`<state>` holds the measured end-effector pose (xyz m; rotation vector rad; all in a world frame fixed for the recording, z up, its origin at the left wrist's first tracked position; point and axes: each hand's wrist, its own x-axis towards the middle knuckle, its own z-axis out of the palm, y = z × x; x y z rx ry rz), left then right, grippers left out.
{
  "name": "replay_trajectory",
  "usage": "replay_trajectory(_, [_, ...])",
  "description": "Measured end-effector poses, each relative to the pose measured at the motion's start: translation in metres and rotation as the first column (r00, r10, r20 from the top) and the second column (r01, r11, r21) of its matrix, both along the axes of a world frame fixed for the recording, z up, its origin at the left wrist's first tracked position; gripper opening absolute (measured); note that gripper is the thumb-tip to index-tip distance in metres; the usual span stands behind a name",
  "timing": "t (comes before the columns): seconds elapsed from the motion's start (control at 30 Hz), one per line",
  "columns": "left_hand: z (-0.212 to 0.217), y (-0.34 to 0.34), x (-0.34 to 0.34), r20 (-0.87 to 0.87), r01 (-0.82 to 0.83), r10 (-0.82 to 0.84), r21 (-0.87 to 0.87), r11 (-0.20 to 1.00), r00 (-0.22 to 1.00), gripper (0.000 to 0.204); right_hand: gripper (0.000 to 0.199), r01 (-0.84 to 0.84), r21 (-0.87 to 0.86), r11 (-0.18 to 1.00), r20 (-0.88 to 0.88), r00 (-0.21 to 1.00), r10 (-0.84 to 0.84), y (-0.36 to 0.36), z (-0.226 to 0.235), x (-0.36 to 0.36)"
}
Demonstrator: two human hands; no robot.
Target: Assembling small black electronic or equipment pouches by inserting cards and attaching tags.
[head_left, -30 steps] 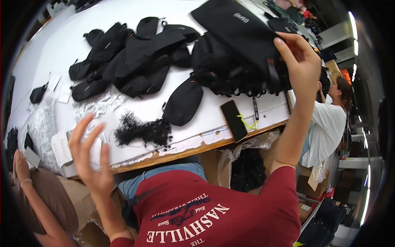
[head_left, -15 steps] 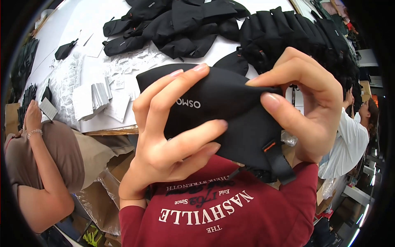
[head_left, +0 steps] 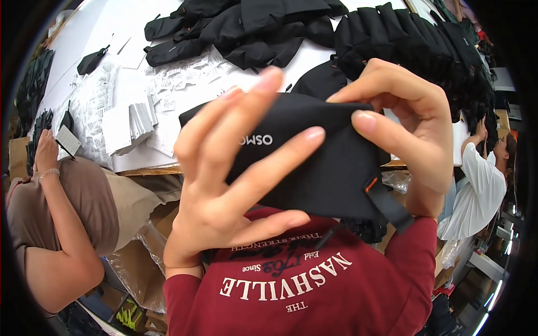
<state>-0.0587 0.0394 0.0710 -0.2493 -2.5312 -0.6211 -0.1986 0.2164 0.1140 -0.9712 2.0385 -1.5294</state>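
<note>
Since half a second ago both my hands have kept their hold on the black pouch (head_left: 314, 168) and drawn it a little closer to the camera, so it now fills the middle of my view; a second ago only my right hand had it, raised over the table. My left hand (head_left: 224, 185) is curled around the pouch from the left, its long fingers (head_left: 252, 123) spread across the front face and one fingertip pressed near the top edge. My right hand (head_left: 409, 129) pinches the upper right corner, thumb on the front and the other fingers bent over the top. A black strap with a small orange tab (head_left: 370, 185) hangs from the pouch's lower right side. Below it I see my red shirt (head_left: 314, 291). Beyond the pouch, the white table (head_left: 112, 33) carries a heap of black pouches (head_left: 246, 28) at the top, a packed row of them (head_left: 414, 45) on the right, and stacks of white paper tags (head_left: 129, 117) on the left. One person in brown (head_left: 61, 207) sits at lower left, another in white (head_left: 482, 185) at the right edge.
</note>
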Motion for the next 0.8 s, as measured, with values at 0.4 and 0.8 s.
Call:
replay_trajectory(0.4, [-0.034, -0.031, 0.01, -0.096, 0.759, -0.908, 0.589, 0.278, 0.408, 0.079, 0.02, -0.07, 0.012, 0.997, -0.253, 0.965, 0.071, -0.005, -0.02, -0.014])
replay_trajectory(0.8, [-0.014, -0.017, 0.007, -0.012, 0.343, -0.35, 0.246, 0.907, 0.936, 0.075, 0.02, -0.038, 0.02, 0.999, -0.343, 0.938, 0.043, -0.005, -0.029, -0.012])
